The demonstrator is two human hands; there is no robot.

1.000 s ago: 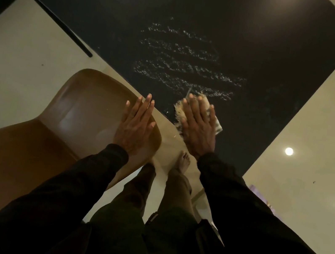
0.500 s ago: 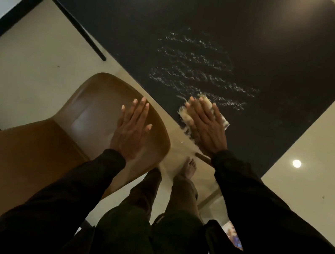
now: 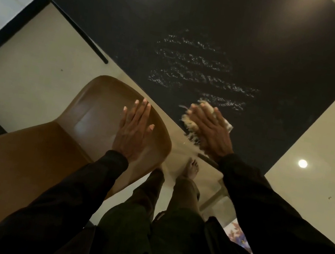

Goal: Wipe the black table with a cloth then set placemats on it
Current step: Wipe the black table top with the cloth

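Head view: your right grip (image 3: 210, 131) lies flat with fingers straight, pressing the cloth (image 3: 190, 125) onto the near edge of the black counter (image 3: 202, 17) and curling round nothing. Your left grip (image 3: 132, 130) rests open on the back of the brown chair (image 3: 99, 102). Damp streaks (image 3: 193, 71) lie just beyond the cloth. Sweep across them in overlapping passes with even pressure, and mind the fringe overhanging the edge. No placemats are in view.
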